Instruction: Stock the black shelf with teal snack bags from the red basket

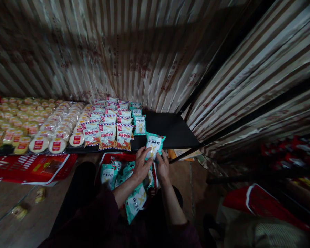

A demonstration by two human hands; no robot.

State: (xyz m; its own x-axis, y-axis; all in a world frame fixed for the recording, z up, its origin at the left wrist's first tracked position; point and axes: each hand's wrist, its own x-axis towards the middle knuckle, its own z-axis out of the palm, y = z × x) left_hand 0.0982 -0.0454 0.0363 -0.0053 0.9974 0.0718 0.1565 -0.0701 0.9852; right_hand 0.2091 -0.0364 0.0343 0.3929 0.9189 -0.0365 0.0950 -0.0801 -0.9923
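Between my two hands is a teal and white snack bag [154, 144], raised above a red basket at the front edge of the black shelf [167, 127]. My left hand [141, 165] grips the bag's lower left side, and my right hand [162, 167] its lower right corner. Below my forearms, the red basket [101, 161] holds several more teal snack bags [135, 201]. On the shelf, a column of teal bags [140, 124] stands beside rows of red, white and blue snack bags [107, 135].
Wrapped round cakes [57, 145] and small yellow packs [22, 144] fill the shelf's left part. A red basket [5, 168] lies beneath it. Small yellow packets [40, 195] lie on the floor. A dark pole [186, 154] slants at right. Striped sheeting [144, 51] hangs behind.
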